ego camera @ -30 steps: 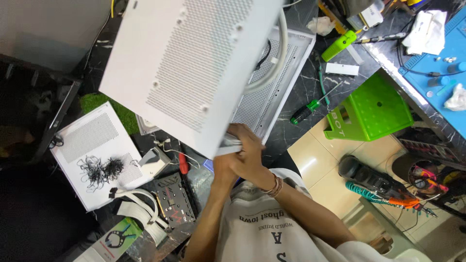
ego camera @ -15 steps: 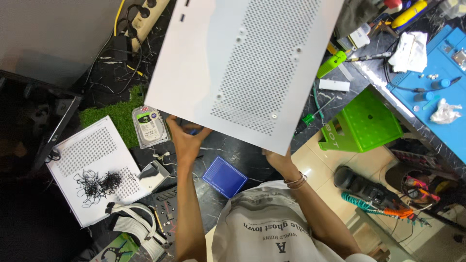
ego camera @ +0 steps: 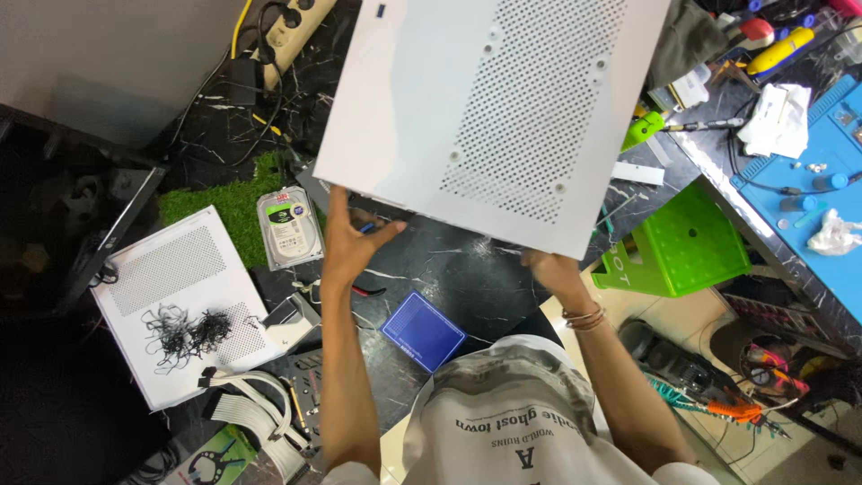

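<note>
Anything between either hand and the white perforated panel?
Nothing visible. The left hand grips the near edge of the white perforated panel directly, and the right hand meets the same edge further right. The hard drive lies clear to the left.

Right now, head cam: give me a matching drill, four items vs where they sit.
Items:
1. white perforated panel
2. hard drive
3. blue square pad
4. green stool

Places:
A. on the dark bench between the two forearms
B. on the pale floor, right of the bench
C. held up by the left hand and right hand at its lower edge
D. beside the green turf patch

Pairs: 1-C, 2-D, 3-A, 4-B
</note>
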